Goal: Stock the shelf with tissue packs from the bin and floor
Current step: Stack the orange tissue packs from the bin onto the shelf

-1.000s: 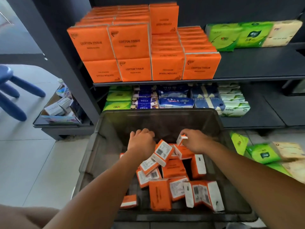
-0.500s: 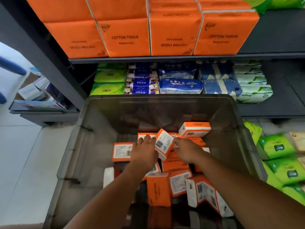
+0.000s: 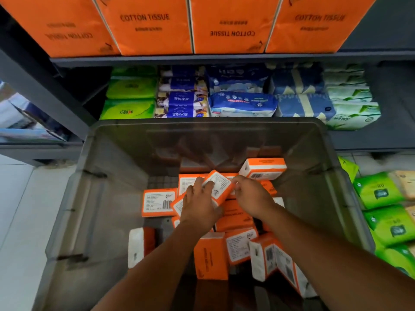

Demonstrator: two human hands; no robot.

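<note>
Down inside the bin (image 3: pixel 94 198), both hands clamp one orange pack (image 3: pixel 221 187): left hand (image 3: pixel 198 203) at 8 o'clock, right hand (image 3: pixel 253 196) at 3.

Two bare forearms, no sleeves, watch or rings; left hand (image 3: pixel 199 204), right hand (image 3: pixel 253 196).

Soft, even daylight, brightest on the white floor (image 3: pixel 15 221) at left. The lower shelf (image 3: pixel 381 140) sits in shadow. Wide-angle bending curves the edges; green packs (image 3: pixel 386 223) at right blur.
</note>
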